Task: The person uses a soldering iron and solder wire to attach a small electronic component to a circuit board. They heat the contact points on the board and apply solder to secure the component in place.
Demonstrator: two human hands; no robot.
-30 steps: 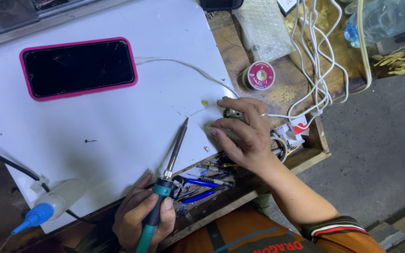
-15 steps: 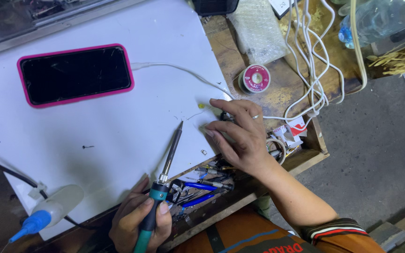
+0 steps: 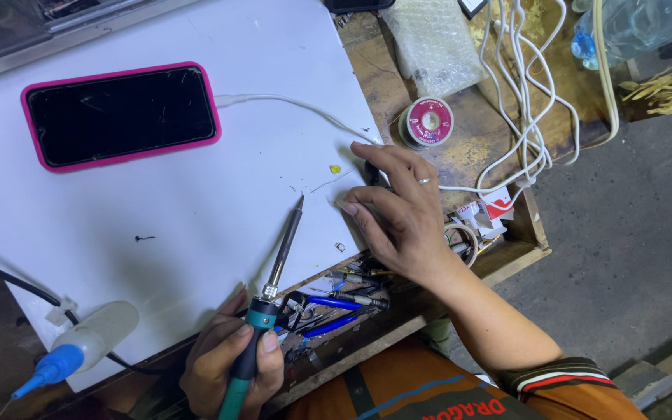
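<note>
Red-white box [image 3: 498, 204] (beside right hand [image 3: 398, 214])

Teal-handled soldering iron [image 3: 272, 272], dark tip tilted up over the white board [image 3: 196, 218], thin wire [image 3: 328, 183] just beyond

The soldering iron [image 3: 270, 292] has a teal-green grip, a silver collar and a dark grey shaft. The phone [image 3: 122, 115] at the far left has a black screen in a bright pink case, with a white cable [image 3: 297, 106] running from it. The board [image 3: 196, 202] is plain white, carrying a tiny yellow speck [image 3: 335, 169]. The solder spool [image 3: 428, 122] shows a magenta face. The near-left bottle [image 3: 87, 346] looks milky white with a blue nozzle. The sleeve cuff [image 3: 561, 377] is striped, seemingly red, white and black.
</note>
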